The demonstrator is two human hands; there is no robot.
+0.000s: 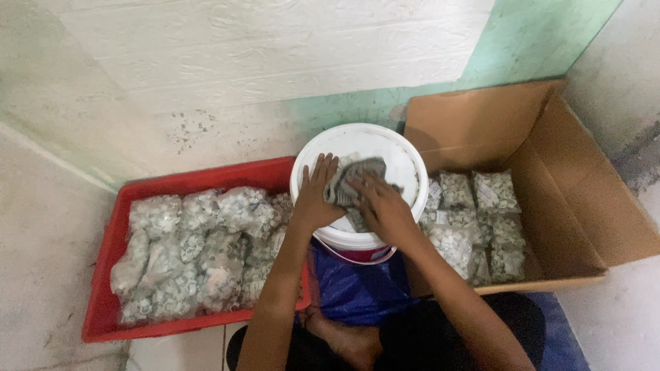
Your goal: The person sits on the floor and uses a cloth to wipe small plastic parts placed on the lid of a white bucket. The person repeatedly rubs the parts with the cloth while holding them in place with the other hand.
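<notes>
Both hands grip one small clear bag (354, 180) of pale little pieces over the white bucket (411, 173): the left hand (315, 196) closes on its left edge, the right hand (383, 206) presses on its near side. The bag sits at the mouth of the bucket, on top of what is inside. It seems the bag is being handled at the bucket. Left of it, a red crate (103, 275) holds many similar bags (192, 254). To the right, a cardboard box (584, 213) has more packed bags (481, 220). Any following move needs a firm hold, because the plastic looks slippery.
</notes>
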